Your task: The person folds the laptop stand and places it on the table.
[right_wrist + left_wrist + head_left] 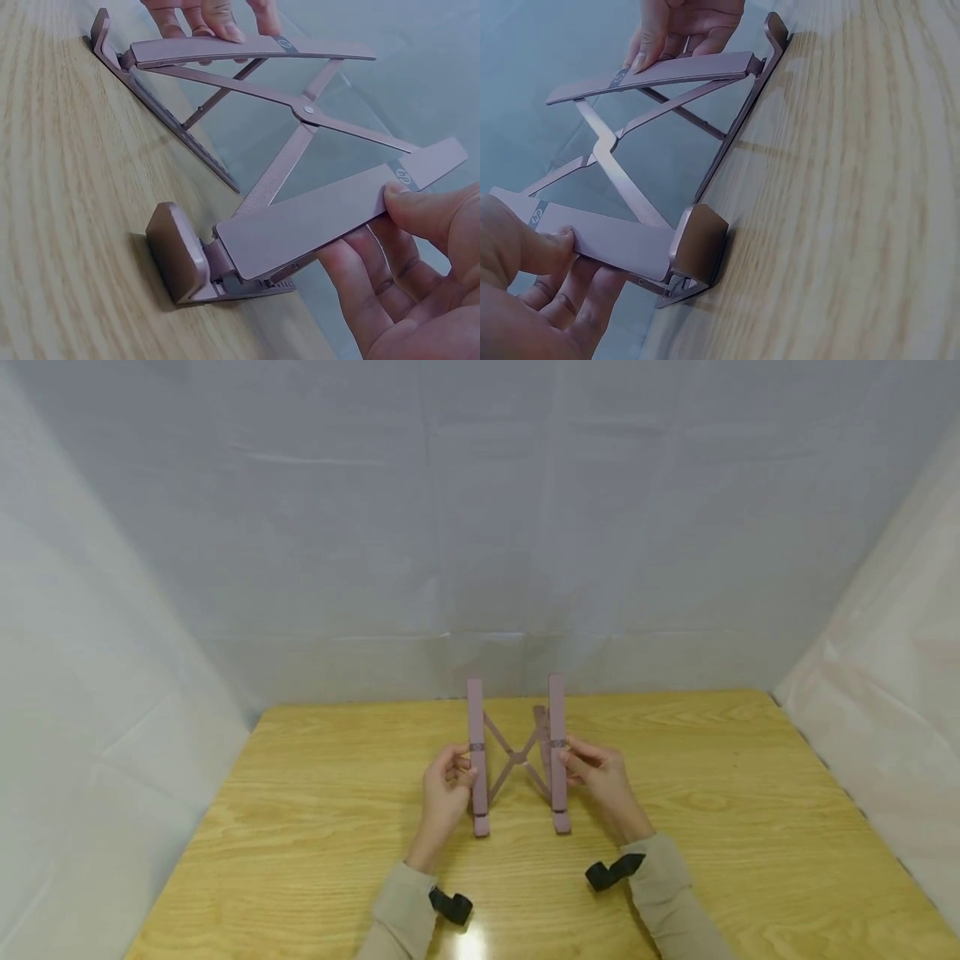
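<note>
A rose-coloured folding stand (516,758) stands on the wooden table (300,827), its two long arms raised and joined by crossed struts. My left hand (450,781) pinches the stand's left arm (607,240) between thumb and fingers, just behind the front lip (701,244). On the other side, my right hand (587,767) pinches the right arm (315,225) the same way, thumb on top. In the left wrist view the right hand (682,30) shows at the far arm; in the right wrist view the left hand (210,15) shows likewise.
White cloth walls (480,527) close in the table at the back and both sides. Black wrist straps (452,906) (613,871) sit on my beige sleeves. The stand's base rails rest on the wood, lips toward me.
</note>
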